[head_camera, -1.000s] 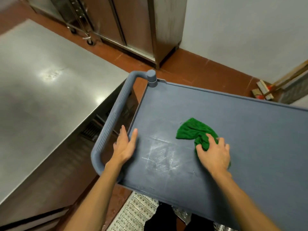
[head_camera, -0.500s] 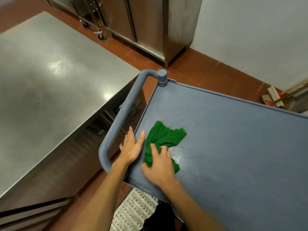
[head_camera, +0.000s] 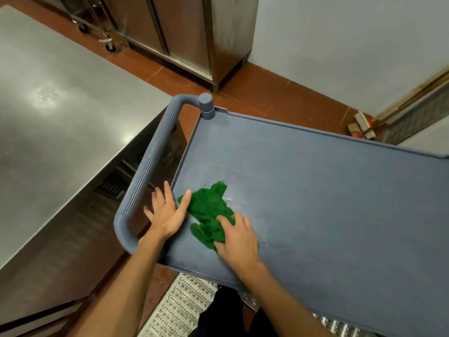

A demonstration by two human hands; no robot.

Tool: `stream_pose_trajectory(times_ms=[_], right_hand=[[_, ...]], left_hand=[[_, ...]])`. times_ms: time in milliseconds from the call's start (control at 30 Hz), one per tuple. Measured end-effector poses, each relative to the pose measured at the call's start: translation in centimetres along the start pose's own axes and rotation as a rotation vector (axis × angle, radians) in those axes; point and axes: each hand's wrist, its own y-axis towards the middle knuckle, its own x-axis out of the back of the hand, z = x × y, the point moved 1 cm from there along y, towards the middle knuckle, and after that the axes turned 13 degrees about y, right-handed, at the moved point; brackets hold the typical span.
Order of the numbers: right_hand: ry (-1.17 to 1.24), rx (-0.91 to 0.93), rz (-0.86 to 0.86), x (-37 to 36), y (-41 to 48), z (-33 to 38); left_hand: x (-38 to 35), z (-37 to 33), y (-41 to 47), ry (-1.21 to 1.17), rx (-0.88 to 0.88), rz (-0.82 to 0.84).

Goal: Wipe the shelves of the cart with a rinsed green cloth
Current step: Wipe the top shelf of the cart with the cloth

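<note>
The grey plastic cart's top shelf [head_camera: 315,190] fills the right half of the view, with its ribbed handle [head_camera: 148,169] at the left end. A crumpled green cloth [head_camera: 209,210] lies on the shelf near the left rim. My right hand [head_camera: 238,239] presses down on the cloth's near part with fingers spread over it. My left hand [head_camera: 167,212] rests flat on the shelf's left rim, fingers apart, thumb touching the cloth's edge. Lower shelves are hidden under the top one.
A steel worktable [head_camera: 60,122] stands close on the left, just beyond the handle. Steel cabinets [head_camera: 184,32] line the back wall. A broom [head_camera: 364,125] leans at the far right. A perforated metal floor grate [head_camera: 184,310] lies below the cart.
My right hand swept the cloth from the shelf's middle leftward to the left rim, then slightly back right. The left hand stayed on the rim by the handle.
</note>
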Motion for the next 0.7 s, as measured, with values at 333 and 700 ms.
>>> stream_pose_trajectory(times_ms=[333, 700], right_hand=[[0.065, -0.265, -0.224, 6.7, -6.4, -11.6], [0.049, -0.617, -0.457, 16.0, -16.3, -26.4]], left_hand=[[-0.6, 0.7, 0.7, 0.035, 0.002, -0.058], [-1.2, 1.8, 1.5, 0.094, 0.025, -0.126]])
